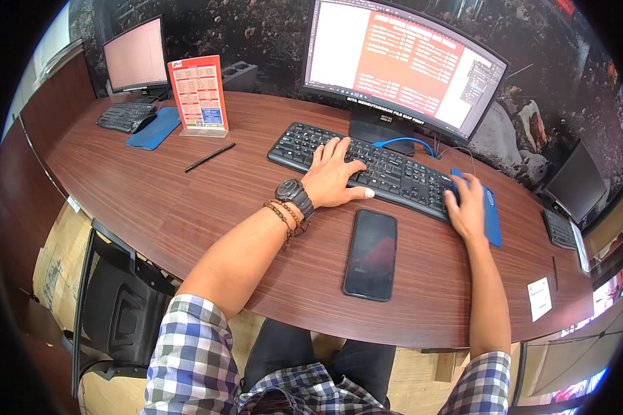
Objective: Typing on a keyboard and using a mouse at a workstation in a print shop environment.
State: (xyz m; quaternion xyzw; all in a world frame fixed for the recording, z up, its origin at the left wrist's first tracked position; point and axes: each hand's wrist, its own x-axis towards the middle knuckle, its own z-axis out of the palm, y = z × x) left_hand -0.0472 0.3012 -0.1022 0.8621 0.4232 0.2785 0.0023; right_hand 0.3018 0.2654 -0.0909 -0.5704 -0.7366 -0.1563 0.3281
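Left hand [332,178] lies flat, fingers spread, on the keyboard [367,168] for typing. Right hand [466,206] cups the mouse [454,191] on its blue pad [492,220]; phone [371,254] lies between.

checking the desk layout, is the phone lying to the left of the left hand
No, the phone lies on the desk between the hands, to the right of and nearer than the left hand.

Black keyboard [374,166] flat; mouse probably hidden.

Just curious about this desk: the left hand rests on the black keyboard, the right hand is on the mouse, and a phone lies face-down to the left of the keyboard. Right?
Not quite. In the head view the phone lies in front of the keyboard, between the left hand and right hand; which face is up is unclear.
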